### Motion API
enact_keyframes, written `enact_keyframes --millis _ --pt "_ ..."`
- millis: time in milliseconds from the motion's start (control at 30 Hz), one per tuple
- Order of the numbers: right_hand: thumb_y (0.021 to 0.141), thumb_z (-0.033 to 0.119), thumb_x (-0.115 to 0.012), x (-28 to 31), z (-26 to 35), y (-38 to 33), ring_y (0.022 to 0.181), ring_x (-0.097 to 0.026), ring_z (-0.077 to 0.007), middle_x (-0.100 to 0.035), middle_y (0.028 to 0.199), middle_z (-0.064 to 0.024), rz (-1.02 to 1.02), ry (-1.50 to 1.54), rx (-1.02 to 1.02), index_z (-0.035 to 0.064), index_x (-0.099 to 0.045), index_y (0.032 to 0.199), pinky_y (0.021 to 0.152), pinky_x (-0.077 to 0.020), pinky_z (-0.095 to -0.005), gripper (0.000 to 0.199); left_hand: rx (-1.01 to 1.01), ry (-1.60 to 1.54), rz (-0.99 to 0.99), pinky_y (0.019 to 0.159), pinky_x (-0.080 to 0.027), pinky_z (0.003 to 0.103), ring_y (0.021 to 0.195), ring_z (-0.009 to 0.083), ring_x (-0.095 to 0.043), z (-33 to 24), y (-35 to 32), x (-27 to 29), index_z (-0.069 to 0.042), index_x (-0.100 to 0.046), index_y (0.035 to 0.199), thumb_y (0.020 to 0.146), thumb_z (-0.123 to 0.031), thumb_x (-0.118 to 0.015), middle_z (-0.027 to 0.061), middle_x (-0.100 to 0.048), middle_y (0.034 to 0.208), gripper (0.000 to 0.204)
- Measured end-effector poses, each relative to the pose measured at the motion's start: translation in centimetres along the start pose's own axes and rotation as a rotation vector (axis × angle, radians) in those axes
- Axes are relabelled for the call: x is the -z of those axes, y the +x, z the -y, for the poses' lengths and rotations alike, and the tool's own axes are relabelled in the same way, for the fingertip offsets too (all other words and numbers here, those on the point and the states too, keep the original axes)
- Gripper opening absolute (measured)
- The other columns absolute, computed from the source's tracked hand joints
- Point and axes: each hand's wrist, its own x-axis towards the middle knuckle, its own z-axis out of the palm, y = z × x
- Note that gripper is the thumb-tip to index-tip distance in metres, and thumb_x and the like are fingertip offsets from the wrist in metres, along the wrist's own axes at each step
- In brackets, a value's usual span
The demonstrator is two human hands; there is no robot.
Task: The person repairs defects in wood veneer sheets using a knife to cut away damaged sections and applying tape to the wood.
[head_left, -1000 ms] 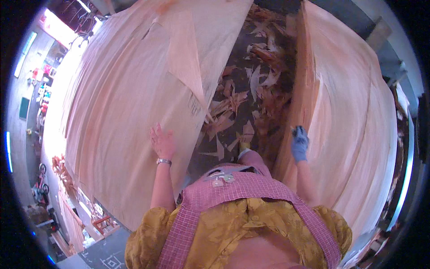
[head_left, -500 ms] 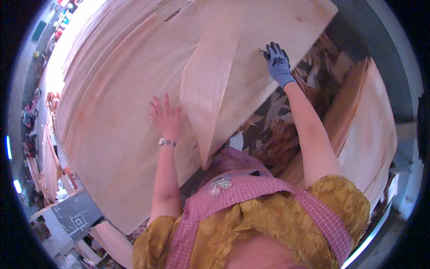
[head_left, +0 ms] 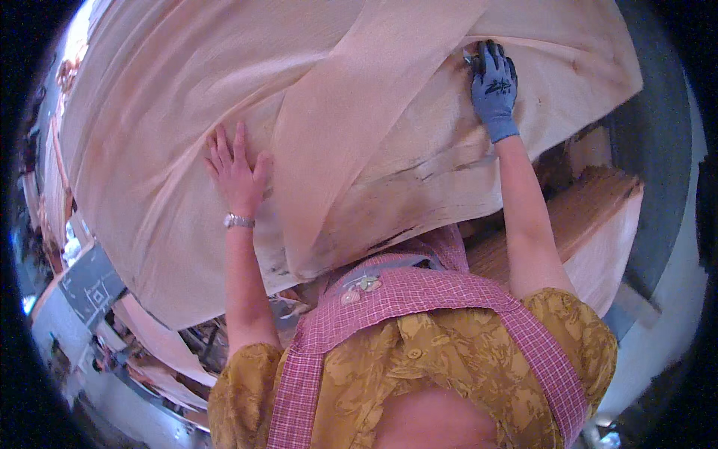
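A broad, pale wood veneer sheet (head_left: 161, 127) spreads in front of me, rippled, with dark stains and splits along its near edge. A long, tapering strip of veneer (head_left: 336, 127) lies on top of it, its narrow end toward my apron. My bare left hand (head_left: 238, 176) rests on the sheet just left of the strip, fingers spread, holding nothing. To the right of the strip, my right hand (head_left: 494, 86), in a blue-grey glove with black fingertips, presses on the sheet with its fingers together. A small shiny piece (head_left: 469, 57) shows by its thumb; its kind is unclear.
A stack of veneer (head_left: 553, 224) with a brown edge stands at the near right, below the sheet's edge. At left is a dark board with a pale square mark (head_left: 91, 290). More veneer pieces (head_left: 153, 329) lie at the lower left.
The sheet has shifted toward me and now reaches my apron, covering most of the scraps seen before. My left hand has moved left, my right hand right and slightly farther away.
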Motion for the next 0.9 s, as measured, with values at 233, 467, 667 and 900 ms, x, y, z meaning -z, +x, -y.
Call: enact_keyframes --millis 233,467,667,900 --pt "0.088 0.020 -0.057 2.3 -0.4 0.3 0.120 -0.053 -0.0372 -0.056 0.133 -0.0184 -0.020 -0.061 0.067 0.0055 -0.055 0.131 0.103 -0.0417 -0.0459 0.045 -0.099 0.085 -0.085 0.116 -0.013 0.056 0.147 0.0322 -0.017 1.0 2.1 0.1 -0.026 -0.035 0.150 0.089 -0.053 -0.054 0.0109 -0.023 0.159 0.069" --pt "0.087 0.011 -0.056 13.8 -7.9 -5.3 0.115 -0.059 -0.0319 -0.063 0.127 -0.0115 0.036 -0.020 0.152 0.0058 -0.059 0.124 0.094 -0.0487 -0.0397 0.037 0.361 0.117 -0.194 0.113 -0.014 0.063 0.147 0.0335 -0.017 0.7 -6.4 -1.8 -0.032 -0.032 0.151 0.088 -0.063 -0.049 0.0131 -0.022 0.159 0.072" --pt "0.092 0.020 -0.053 5.7 -25.9 -7.6 0.129 -0.048 -0.0341 -0.055 0.137 -0.0156 -0.028 -0.209 0.024 0.0072 -0.056 0.132 0.105 -0.0394 -0.0451 0.042 0.598 0.129 -0.110 0.110 -0.015 0.069 0.148 0.0333 -0.016 -2.1 -10.6 -2.8 -0.036 -0.024 0.152 0.086 -0.073 -0.043 0.0139 -0.020 0.160 0.079" --pt "0.097 0.022 -0.047 3.5 -27.5 -3.8 0.126 -0.051 -0.0343 -0.055 0.136 -0.0169 0.011 -0.005 0.106 0.0047 -0.055 0.133 0.105 -0.0398 -0.0431 0.040 0.639 0.188 -0.086 0.110 -0.013 0.069 0.148 0.0333 -0.016 0.7 -10.7 -4.4 -0.035 -0.023 0.153 0.086 -0.074 -0.042 0.0107 -0.019 0.160 0.080"
